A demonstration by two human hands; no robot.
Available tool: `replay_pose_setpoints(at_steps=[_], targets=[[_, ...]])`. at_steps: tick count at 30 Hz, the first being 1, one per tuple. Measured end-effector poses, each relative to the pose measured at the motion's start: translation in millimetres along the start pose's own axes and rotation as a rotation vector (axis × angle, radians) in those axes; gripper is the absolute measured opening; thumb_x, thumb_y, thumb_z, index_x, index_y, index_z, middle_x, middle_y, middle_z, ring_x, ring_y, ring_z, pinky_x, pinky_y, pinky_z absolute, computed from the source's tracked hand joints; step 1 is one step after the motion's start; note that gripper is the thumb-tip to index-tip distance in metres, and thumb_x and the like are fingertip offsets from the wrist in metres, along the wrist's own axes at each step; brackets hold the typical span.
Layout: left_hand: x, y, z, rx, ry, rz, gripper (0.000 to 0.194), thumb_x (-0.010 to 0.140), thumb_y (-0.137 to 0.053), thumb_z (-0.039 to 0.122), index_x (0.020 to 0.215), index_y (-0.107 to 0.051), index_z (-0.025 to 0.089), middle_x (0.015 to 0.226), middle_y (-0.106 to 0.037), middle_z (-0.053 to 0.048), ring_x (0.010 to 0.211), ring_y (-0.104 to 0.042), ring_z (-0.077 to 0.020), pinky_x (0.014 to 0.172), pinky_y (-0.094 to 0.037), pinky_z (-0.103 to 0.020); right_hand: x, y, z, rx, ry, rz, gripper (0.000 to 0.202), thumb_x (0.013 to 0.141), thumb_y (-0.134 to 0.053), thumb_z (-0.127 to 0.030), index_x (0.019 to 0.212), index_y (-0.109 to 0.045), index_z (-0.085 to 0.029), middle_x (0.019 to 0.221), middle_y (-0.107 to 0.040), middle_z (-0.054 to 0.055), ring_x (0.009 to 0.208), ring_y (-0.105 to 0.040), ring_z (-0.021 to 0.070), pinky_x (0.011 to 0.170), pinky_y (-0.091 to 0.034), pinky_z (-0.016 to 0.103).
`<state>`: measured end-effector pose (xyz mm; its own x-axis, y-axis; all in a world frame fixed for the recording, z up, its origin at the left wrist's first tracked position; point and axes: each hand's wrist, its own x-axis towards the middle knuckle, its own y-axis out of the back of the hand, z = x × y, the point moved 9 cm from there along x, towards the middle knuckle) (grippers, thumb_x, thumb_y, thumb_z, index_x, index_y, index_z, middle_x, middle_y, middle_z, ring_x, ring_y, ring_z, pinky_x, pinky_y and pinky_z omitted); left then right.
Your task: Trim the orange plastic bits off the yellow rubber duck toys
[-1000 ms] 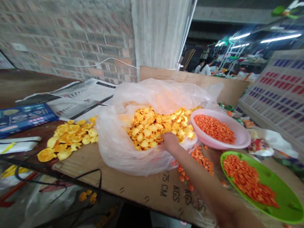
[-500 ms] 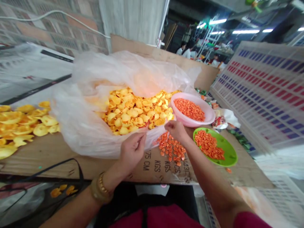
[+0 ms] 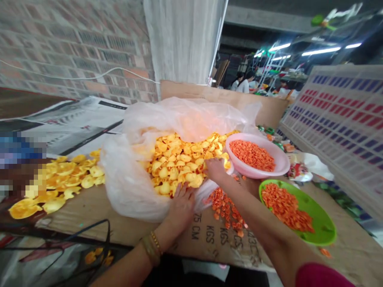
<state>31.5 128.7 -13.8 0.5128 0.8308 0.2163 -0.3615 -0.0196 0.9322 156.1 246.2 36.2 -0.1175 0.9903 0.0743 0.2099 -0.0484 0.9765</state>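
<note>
Yellow cup-shaped pieces [image 3: 170, 161] fill an open clear plastic bag [image 3: 128, 195] on a cardboard-covered table. At the bag's near edge my left hand [image 3: 182, 203] lies with its fingers spread, fingertips touching the yellow pieces. My right hand [image 3: 216, 169] reaches into the right side of the pile; its fingertips are blurred among the pieces, so what they hold is hidden. Small orange pieces [image 3: 227, 209] lie loose below my right forearm. More orange pieces sit in a pink bowl [image 3: 281, 161] and on a green plate [image 3: 324, 227] to the right.
More yellow pieces [image 3: 66, 173] lie at the left. A dark strap [image 3: 86, 235] hangs at the table's front edge. Crates [image 3: 338, 119] with blue and red slots stand at the right, beside a crumpled wrapper [image 3: 317, 165]. People sit far back. Cardboard [image 3: 185, 88] stands behind the bag.
The view has shifted, so the table sits lower and further right. My left hand has gone from a pinch to spread fingers on the pile. My right hand has moved from the bag's edge into the yellow pieces.
</note>
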Motion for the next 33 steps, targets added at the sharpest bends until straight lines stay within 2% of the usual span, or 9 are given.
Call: replay_pose_setpoints(at_steps=[4,7,10,14,17,21,25,28,33], targets=[[-6.2,19.2,-11.5,-0.427,0.080,0.137,0.025,0.084,-0.054,0.018,0.099,-0.074,0.021,0.108,-0.072,-0.011,0.124,-0.052,-0.0331,0.116,-0.014,-0.056,-0.7,-0.7,16.6,0.095,-0.052,0.014,0.037,0.088,-0.057,-0.036,0.118,-0.063,-0.014,0.112,-0.068,0.014,0.109,-0.059,0.0279,0.096,-0.040,0.042],[-5.0,26.2,-20.4,-0.857,0.341,0.260,0.012,0.081,-0.064,0.029,0.077,-0.073,0.021,0.087,-0.072,-0.009,0.096,-0.064,-0.0278,0.104,-0.040,-0.044,-20.5,17.9,39.1,0.428,-0.160,0.238,0.061,0.087,-0.057,-0.038,0.142,-0.043,-0.013,0.117,-0.067,0.013,0.102,-0.062,0.0228,0.089,-0.046,0.034],[4.8,5.6,-3.8,-1.460,0.621,0.126,0.029,0.078,-0.067,0.046,0.076,-0.068,0.017,0.075,-0.068,-0.010,0.077,-0.065,-0.0242,0.076,-0.053,-0.036,-62.8,25.0,33.8,0.780,-0.151,0.388,0.056,0.085,-0.059,-0.038,0.134,-0.053,-0.013,0.108,-0.070,0.012,0.091,-0.065,0.0204,0.085,-0.050,0.033],[19.0,0.5,28.6,-2.171,0.710,0.027,0.036,0.085,-0.056,0.049,0.099,-0.062,0.015,0.089,-0.070,-0.011,0.077,-0.067,-0.0226,0.070,-0.056,-0.038,-121.5,12.4,0.0,0.945,0.078,0.216,0.033,0.086,-0.060,-0.037,0.109,-0.071,-0.017,0.102,-0.073,0.008,0.090,-0.067,0.0197,0.084,-0.053,0.034],[5.4,-7.4,28.0,-2.201,0.795,0.001,0.025,0.088,-0.051,0.032,0.098,-0.063,0.012,0.085,-0.071,-0.012,0.076,-0.068,-0.0228,0.069,-0.057,-0.038,-140.1,-0.6,27.3,0.914,0.017,0.165,0.026,0.087,-0.059,-0.036,0.101,-0.074,-0.020,0.099,-0.075,0.006,0.088,-0.069,0.0202,0.082,-0.054,0.034],[-28.7,-23.7,22.1,-2.180,0.926,0.005,0.026,0.088,-0.045,0.030,0.091,-0.063,0.011,0.082,-0.071,-0.012,0.063,-0.067,-0.0223,0.051,-0.055,-0.034,-130.7,-22.0,76.2,0.651,-0.160,0.189,0.022,0.085,-0.056,-0.028,0.088,-0.076,-0.017,0.084,-0.076,0.007,0.075,-0.068,0.0208,0.074,-0.054,0.034],[-59.7,-29.4,10.9,-2.094,1.059,0.055,0.022,0.090,-0.046,0.028,0.079,-0.059,0.014,0.061,-0.062,-0.003,0.046,-0.058,-0.0164,0.043,-0.052,-0.030,-129.3,-46.7,59.1,0.529,-0.070,0.071,0.007,0.075,-0.069,-0.017,0.078,-0.076,-0.019,0.090,-0.075,0.008,0.087,-0.065,0.0222,0.087,-0.047,0.036],[-82.2,-30.7,3.3,-1.990,1.159,0.013,0.024,0.091,-0.047,0.027,0.071,-0.053,0.015,0.051,-0.054,-0.002,0.042,-0.055,-0.0153,0.039,-0.048,-0.025,-146.3,-49.8,51.3,0.442,-0.033,-0.012,0.014,0.072,-0.067,-0.009,0.069,-0.075,-0.020,0.086,-0.074,0.006,0.089,-0.064,0.0218,0.090,-0.043,0.036],[-102.7,-34.3,-0.9,-1.818,1.225,-0.073,0.013,0.088,-0.049,0.017,0.078,-0.056,0.012,0.063,-0.063,-0.006,0.048,-0.062,-0.0162,0.039,-0.050,-0.025,-154.8,-29.1,83.8,0.354,-0.123,-0.021,0.021,0.079,-0.060,-0.009,0.085,-0.076,-0.022,0.090,-0.075,0.003,0.083,-0.067,0.0184,0.080,-0.047,0.028]])
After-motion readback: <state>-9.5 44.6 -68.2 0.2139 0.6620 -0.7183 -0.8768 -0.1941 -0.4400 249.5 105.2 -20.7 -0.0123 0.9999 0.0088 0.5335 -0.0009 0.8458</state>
